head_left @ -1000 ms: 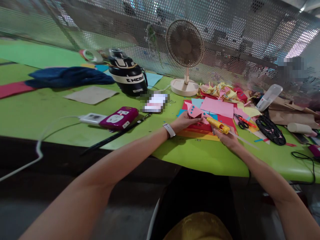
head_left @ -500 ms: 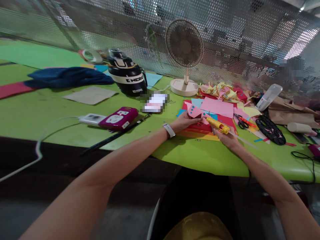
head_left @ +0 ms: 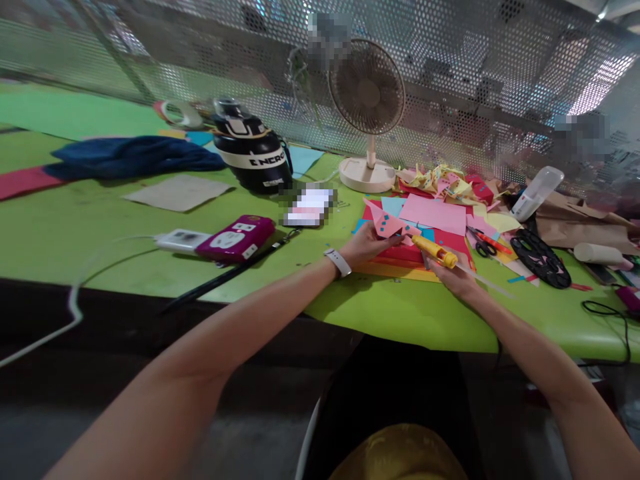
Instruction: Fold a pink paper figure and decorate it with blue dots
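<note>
My left hand (head_left: 367, 244) pinches a folded pink paper piece (head_left: 386, 225) dotted with small blue squares, just above a pile of coloured sheets. My right hand (head_left: 451, 275) is closed around a yellow hot glue gun (head_left: 434, 251), and a translucent glue stick (head_left: 483, 281) juts out of its rear. The glue gun's front end is at the right edge of the pink piece; whether they touch I cannot tell. Beneath lie red paper (head_left: 453, 241), a flat pink sheet (head_left: 434, 212) and yellow paper.
Black scissors (head_left: 484, 248) and a black plastic tray (head_left: 540, 259) lie to the right. A white fan (head_left: 367, 175), a phone (head_left: 311, 206) and a black jug (head_left: 255, 157) stand or lie beyond my hands. At left are a purple power strip (head_left: 236, 239), cords and blue cloth (head_left: 135, 156).
The pink paper piece has tilted slightly in my left hand, its pointed end now further left and up. My right hand and the glue gun have barely shifted.
</note>
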{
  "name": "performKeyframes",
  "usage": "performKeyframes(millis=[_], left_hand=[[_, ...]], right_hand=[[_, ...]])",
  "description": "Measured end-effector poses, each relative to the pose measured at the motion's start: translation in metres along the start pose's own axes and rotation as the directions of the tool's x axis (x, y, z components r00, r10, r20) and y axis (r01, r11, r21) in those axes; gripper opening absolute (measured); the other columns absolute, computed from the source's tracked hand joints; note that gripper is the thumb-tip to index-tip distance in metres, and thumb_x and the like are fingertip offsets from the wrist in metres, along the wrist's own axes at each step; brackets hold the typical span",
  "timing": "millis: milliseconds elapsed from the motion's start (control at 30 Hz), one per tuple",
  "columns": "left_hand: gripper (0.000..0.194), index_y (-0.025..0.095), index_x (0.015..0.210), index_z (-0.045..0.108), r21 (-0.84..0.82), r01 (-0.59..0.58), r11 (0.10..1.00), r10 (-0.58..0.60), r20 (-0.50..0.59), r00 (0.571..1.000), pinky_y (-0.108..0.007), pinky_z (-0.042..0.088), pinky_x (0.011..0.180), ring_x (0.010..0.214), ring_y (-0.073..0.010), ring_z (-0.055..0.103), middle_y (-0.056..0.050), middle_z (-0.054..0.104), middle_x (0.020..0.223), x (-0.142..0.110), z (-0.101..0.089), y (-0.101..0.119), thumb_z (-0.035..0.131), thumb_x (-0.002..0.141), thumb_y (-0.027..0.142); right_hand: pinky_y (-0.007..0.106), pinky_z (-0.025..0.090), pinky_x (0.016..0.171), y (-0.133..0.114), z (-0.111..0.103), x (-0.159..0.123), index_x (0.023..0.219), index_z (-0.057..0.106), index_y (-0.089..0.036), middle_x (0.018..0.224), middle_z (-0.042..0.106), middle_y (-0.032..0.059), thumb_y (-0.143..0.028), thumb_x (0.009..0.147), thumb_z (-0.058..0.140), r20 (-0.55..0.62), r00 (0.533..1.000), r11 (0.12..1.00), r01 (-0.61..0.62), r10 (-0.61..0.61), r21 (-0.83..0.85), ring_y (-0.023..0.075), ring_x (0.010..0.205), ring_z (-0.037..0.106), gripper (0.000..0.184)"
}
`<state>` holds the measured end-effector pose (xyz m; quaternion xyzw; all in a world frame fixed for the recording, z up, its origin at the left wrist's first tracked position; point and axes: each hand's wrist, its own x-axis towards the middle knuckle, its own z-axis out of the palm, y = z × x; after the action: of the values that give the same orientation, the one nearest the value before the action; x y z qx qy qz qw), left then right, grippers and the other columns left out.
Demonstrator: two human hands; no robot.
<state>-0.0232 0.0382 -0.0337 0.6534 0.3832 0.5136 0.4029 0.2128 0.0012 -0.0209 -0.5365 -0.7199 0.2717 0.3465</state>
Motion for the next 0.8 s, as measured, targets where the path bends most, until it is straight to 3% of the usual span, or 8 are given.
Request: performKeyframes(millis=[133, 267, 333, 467, 600, 700, 800], left_hand=[[0.034, 0.013, 0.088, 0.069, -0.051, 0.014, 0.999, -0.017, -0.061, 0.998, -0.036, 0.06, 0.081, 0.083, -0.0213, 0.071, -0.009, 0.076, 0.09, 0.001, -0.003, -0.001, 0.081, 0.072, 0.041], [0.041, 0.012, 0.091, 0.069, -0.126, 0.065, 0.99, -0.077, -0.094, 0.993, -0.039, 0.061, 0.084, 0.084, -0.022, 0.072, -0.01, 0.076, 0.092, 0.002, -0.005, -0.003, 0.084, 0.067, 0.043], [0.043, 0.012, 0.093, 0.068, -0.156, 0.069, 0.985, -0.085, -0.097, 0.992, -0.039, 0.061, 0.084, 0.085, -0.0222, 0.072, -0.01, 0.076, 0.094, 0.002, -0.005, -0.001, 0.084, 0.067, 0.042], [0.037, 0.013, 0.09, 0.069, -0.156, 0.085, 0.984, -0.099, -0.083, 0.992, -0.04, 0.062, 0.085, 0.085, -0.0235, 0.072, -0.01, 0.076, 0.093, 0.0, -0.004, 0.005, 0.083, 0.068, 0.039], [0.031, 0.014, 0.09, 0.069, -0.149, 0.08, 0.986, -0.093, -0.08, 0.992, -0.045, 0.059, 0.088, 0.089, -0.0267, 0.073, -0.011, 0.076, 0.096, -0.001, -0.002, 0.01, 0.08, 0.07, 0.036], [0.029, 0.013, 0.088, 0.07, -0.141, 0.083, 0.986, -0.099, -0.108, 0.989, -0.047, 0.057, 0.09, 0.088, -0.0274, 0.072, -0.013, 0.076, 0.095, -0.001, -0.002, 0.011, 0.08, 0.068, 0.033], [0.028, 0.013, 0.087, 0.071, -0.143, 0.103, 0.984, -0.12, -0.118, 0.986, -0.046, 0.057, 0.088, 0.085, -0.0268, 0.072, -0.013, 0.075, 0.095, -0.001, -0.002, 0.011, 0.081, 0.067, 0.031]], right_hand=[[0.032, 0.042, 0.065, -0.004, -0.016, 0.004, 0.066, 0.048, -0.024, 0.069, 0.057, 0.0023, -0.04, 0.081, 0.059, -0.166, 0.952, 0.954, 0.224, -0.258, -0.198, 0.0178, 0.064, 0.052, 0.024], [0.035, 0.044, 0.07, -0.009, -0.049, 0.012, 0.076, 0.049, -0.024, 0.077, 0.06, 0.0048, -0.046, 0.087, 0.05, -0.39, 0.87, 0.934, 0.186, -0.3, -0.305, 0.0204, 0.072, 0.056, 0.024], [0.036, 0.046, 0.072, -0.006, -0.069, 0.014, 0.089, 0.055, -0.022, 0.085, 0.065, 0.0071, -0.047, 0.086, 0.052, -0.409, 0.869, 0.926, 0.132, -0.279, -0.353, 0.0224, 0.077, 0.06, 0.026], [0.041, 0.049, 0.079, 0.023, -0.11, 0.01, 0.115, 0.057, -0.018, 0.102, 0.07, 0.0131, -0.049, 0.077, 0.062, -0.314, 0.915, 0.87, 0.073, -0.252, -0.488, 0.0272, 0.089, 0.066, 0.049], [0.042, 0.052, 0.081, 0.066, -0.149, -0.008, 0.125, 0.057, -0.018, 0.105, 0.072, 0.013, -0.045, 0.071, 0.07, -0.27, 0.961, 0.796, -0.117, -0.061, -0.594, 0.0308, 0.094, 0.068, 0.062], [0.043, 0.051, 0.087, 0.095, -0.172, -0.022, 0.131, 0.054, -0.011, 0.11, 0.072, 0.0175, -0.037, 0.066, 0.075, -0.309, 0.949, 0.726, -0.255, 0.061, -0.639, 0.0334, 0.101, 0.068, 0.073], [0.041, 0.051, 0.086, 0.114, -0.185, -0.033, 0.128, 0.058, -0.012, 0.112, 0.072, 0.0177, -0.038, 0.065, 0.075, -0.296, 0.948, 0.688, -0.293, 0.118, -0.664, 0.0323, 0.1, 0.068, 0.07]])
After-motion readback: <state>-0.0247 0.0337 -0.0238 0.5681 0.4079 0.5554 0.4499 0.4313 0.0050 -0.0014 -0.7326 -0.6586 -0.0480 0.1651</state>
